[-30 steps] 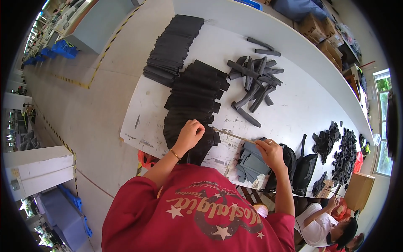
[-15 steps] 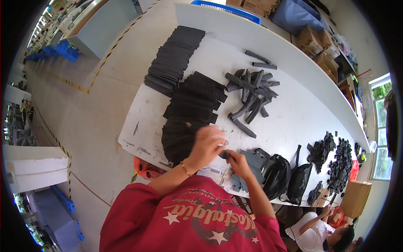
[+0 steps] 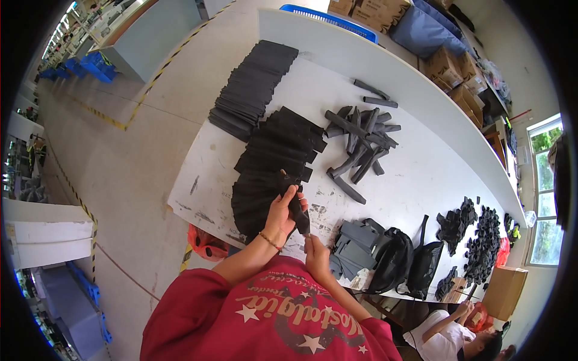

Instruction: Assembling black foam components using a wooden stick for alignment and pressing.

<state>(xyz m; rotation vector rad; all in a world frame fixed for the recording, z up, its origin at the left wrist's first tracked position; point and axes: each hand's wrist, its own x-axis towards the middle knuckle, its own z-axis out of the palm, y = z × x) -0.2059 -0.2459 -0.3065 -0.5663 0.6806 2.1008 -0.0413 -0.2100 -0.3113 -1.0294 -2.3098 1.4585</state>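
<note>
Held piece (image 3: 299, 218): one. Black bags (image 3: 426, 265): two. Tubes (image 3: 380, 102) apart from pile (image 3: 360, 143): two.

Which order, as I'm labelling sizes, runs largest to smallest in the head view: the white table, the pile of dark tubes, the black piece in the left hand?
1. White table
2. Pile of dark tubes
3. Black piece, partly hidden

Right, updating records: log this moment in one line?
left hand: holds black fabric piece; right hand: at its near end; dark rolls: piled
</note>
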